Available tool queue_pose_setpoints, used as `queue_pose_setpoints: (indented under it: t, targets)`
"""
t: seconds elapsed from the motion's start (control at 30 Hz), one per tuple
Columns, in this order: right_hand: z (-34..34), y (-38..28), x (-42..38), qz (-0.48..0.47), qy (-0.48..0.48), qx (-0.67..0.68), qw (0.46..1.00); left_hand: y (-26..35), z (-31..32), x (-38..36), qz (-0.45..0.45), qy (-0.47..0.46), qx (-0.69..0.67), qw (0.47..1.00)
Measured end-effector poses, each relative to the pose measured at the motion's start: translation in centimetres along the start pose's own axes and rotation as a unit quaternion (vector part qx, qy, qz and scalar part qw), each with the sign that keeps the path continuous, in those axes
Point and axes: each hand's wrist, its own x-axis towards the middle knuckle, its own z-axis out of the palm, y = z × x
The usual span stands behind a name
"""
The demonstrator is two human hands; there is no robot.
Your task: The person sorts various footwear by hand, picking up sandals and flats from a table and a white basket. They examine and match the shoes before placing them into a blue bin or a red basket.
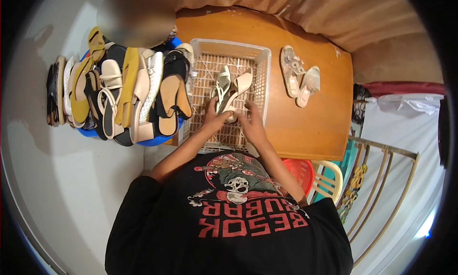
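Note:
Over the basket, my left hand (213, 115) is closed around a pair of heeled sandals, its thumb across their heel ends. One is a beige sandal (244, 83) with a wide toe band, its toe pointing away from me. The other is a pale strappy sandal (223, 82), side by side with it on the left. My right hand (253, 123) has its fingers curled at the heel end of the beige sandal; the exact contact of its fingertips is partly hidden. Beneath both hands is a white plastic basket (264, 84) with a lattice floor.
The basket stands on an orange-brown wooden table (310, 127). To its right lie two clear-strapped sandals (299, 77). At left, a blue tub (157, 140) is heaped with many shoes (129, 91). A red plastic stool (300, 172) and a metal rack (381, 179) stand at lower right.

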Motion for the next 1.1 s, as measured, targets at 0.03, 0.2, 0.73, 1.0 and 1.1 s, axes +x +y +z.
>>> queue_pose_setpoints:
  t: [0.03, 0.2, 0.73, 1.0, 1.1]
  targets:
    - [0.2, 0.1, 0.0, -0.115, 0.001, -0.221, 0.968, -0.9, 0.6, 0.1, 0.047, -0.001, 0.010, 0.999]
    - [-0.9, 1.5, 1.2, 0.147, -0.068, 0.294, 0.942, 2.0, 2.5, -2.9, 0.229, 0.054, 0.233, 0.944]
    - [-17.6, 6.7, 1.7, 0.001, 0.007, 0.406, 0.914, 13.2, 15.6, 1.3, 0.471, -0.136, 0.361, 0.793]
    - [-22.3, 15.9, 0.3, 0.077, 0.166, 0.392, 0.902, 9.2, 26.5, 7.6, 0.406, -0.281, 0.348, 0.797]
    - [-25.1, 18.0, 1.9, 0.093, 0.220, 0.376, 0.895, 9.0, 31.2, 10.0, 0.438, -0.258, 0.362, 0.781]
